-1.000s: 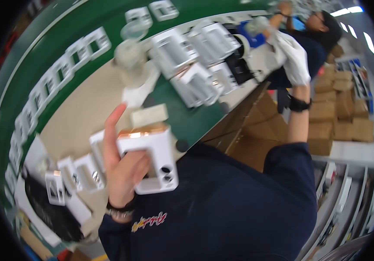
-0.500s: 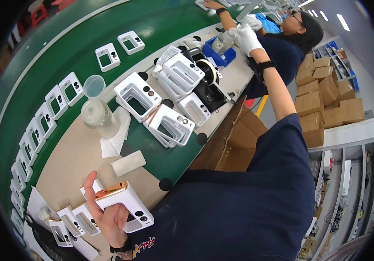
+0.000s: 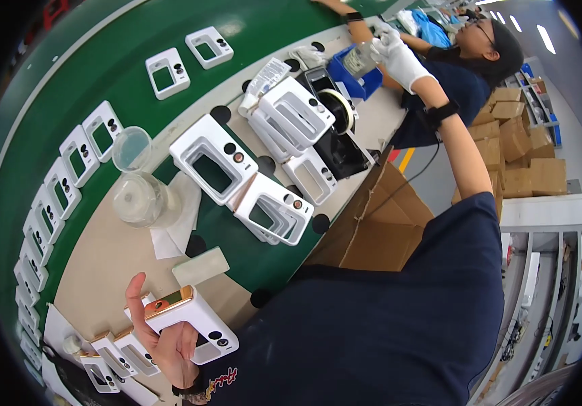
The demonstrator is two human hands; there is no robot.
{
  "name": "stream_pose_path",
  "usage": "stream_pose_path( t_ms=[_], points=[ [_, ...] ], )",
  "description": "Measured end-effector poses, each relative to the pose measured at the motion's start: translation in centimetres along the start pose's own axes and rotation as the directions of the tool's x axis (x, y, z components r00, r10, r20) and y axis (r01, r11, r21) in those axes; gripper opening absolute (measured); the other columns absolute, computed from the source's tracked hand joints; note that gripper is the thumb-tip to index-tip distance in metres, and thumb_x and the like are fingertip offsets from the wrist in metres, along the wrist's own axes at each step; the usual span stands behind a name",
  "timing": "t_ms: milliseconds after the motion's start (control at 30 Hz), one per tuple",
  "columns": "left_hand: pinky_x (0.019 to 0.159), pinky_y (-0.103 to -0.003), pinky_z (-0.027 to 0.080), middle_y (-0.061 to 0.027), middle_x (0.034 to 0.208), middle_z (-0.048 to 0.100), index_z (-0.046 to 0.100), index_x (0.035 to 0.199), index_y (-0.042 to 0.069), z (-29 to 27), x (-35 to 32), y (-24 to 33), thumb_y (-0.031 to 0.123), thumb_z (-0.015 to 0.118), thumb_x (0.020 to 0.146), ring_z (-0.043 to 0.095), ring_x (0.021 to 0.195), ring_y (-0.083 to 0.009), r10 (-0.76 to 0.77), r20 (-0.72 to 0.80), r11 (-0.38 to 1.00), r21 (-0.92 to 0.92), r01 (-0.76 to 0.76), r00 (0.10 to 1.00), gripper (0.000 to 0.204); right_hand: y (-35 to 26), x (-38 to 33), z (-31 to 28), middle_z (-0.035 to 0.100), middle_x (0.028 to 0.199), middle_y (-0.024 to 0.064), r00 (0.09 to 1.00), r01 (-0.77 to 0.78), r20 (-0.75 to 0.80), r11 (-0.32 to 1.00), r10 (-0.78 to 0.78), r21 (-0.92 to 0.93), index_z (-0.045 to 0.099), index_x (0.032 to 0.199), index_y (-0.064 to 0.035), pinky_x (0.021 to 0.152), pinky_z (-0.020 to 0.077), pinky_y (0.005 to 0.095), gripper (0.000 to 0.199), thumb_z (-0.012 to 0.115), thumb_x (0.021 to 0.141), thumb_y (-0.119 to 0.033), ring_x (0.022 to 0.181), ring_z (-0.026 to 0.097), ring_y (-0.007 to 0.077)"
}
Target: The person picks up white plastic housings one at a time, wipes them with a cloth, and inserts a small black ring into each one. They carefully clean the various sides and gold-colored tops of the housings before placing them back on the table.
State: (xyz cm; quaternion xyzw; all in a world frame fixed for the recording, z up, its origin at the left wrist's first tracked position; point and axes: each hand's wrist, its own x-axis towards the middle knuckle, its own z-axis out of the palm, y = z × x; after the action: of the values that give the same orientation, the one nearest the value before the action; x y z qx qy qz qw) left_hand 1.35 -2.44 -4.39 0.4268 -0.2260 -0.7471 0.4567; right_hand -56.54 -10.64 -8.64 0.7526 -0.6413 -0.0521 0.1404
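At the lower left, my left hand (image 3: 172, 345) grips a white plastic housing (image 3: 199, 314) with a rectangular opening, a shiny gold top and dark round spots on its side. Its fingers hook through the opening and one digit points up. My right hand (image 3: 403, 61), in a white glove, is raised at the far right beside a blue bin (image 3: 355, 78). A clear plastic container (image 3: 361, 61) sits in the bin, close by the glove. The gloved fingers are bunched together; what they hold, if anything, is hidden.
White housings stand stacked mid-table (image 3: 213, 159), and several line the green surface (image 3: 78, 155) at left. A clear jar (image 3: 139, 199), a pale block (image 3: 201, 266) and a tape roll (image 3: 337, 111) lie between. A co-worker (image 3: 487, 51) sits far right; a cardboard box (image 3: 389, 223) stands beside the table.
The view has shifted slightly. My gloved right hand has turned, and its fingers look more bunched beside the blue bin. My left hand keeps hold of the housing with little change.
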Motion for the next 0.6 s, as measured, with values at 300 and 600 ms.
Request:
stream_pose_path(
  t_ms=[300,600],
  points=[
    [0.030,-0.018,0.018,-0.0060,0.057,0.047,0.026,0.125,0.005,-0.5,-1.0,0.9,-0.014,0.035,0.063,0.027,0.031,-0.0052,-0.038,0.024,0.998,0.053,0.036,0.999,0.065,3.6,0.7,1.4,0.055,0.073,0.0119,0.944,-0.162,-0.173,0.852,0.280,0.498,0.055,0.076,-0.0035,0.058,0.0430,0.0316,0.005,0.051,0.074,-0.003,0.067,0.055,0.0266],
    [0.031,-0.018,0.019,-0.0031,0.056,0.044,0.028,0.123,0.002,-2.6,-3.2,1.4,-0.013,0.034,0.066,0.027,0.032,-0.0040,-0.081,0.098,0.996,0.039,0.078,0.992,0.059,3.5,1.7,-0.7,0.055,0.099,0.0089,0.885,-0.203,0.446,0.973,0.135,0.108,0.053,0.102,-0.0010,0.083,0.0395,0.0269,0.024,0.050,0.079,-0.002,0.091,0.051,0.0207]
  ],
)
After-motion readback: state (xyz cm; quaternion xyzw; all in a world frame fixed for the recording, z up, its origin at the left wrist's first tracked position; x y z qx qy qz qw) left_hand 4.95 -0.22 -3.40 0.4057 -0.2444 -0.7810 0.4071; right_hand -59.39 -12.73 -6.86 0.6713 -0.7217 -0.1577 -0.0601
